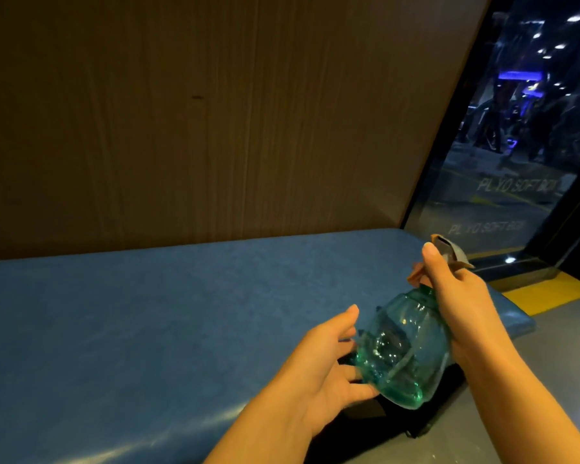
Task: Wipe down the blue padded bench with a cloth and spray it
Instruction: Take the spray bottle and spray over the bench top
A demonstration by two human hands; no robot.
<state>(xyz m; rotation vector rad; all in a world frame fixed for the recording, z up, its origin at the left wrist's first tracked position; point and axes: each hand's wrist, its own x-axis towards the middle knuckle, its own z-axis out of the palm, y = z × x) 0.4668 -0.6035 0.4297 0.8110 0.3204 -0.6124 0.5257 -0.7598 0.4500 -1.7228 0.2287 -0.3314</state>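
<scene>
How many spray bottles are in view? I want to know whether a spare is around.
1: the green spray bottle, gripped at its neck by the right hand over the bench's near edge. Others may sit outside the picture.

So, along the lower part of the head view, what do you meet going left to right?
Blue padded bench → left hand → green spray bottle → right hand → grey floor.

bench [148, 313]: left end and near edge cut off by the frame
spray bottle [406, 349]: neck and trigger hidden under the right hand [462, 296]
dark thing under the bottle [426, 413]: mostly covered — cannot tell what
window [523, 135]: lettering blurred — only partly readable
</scene>
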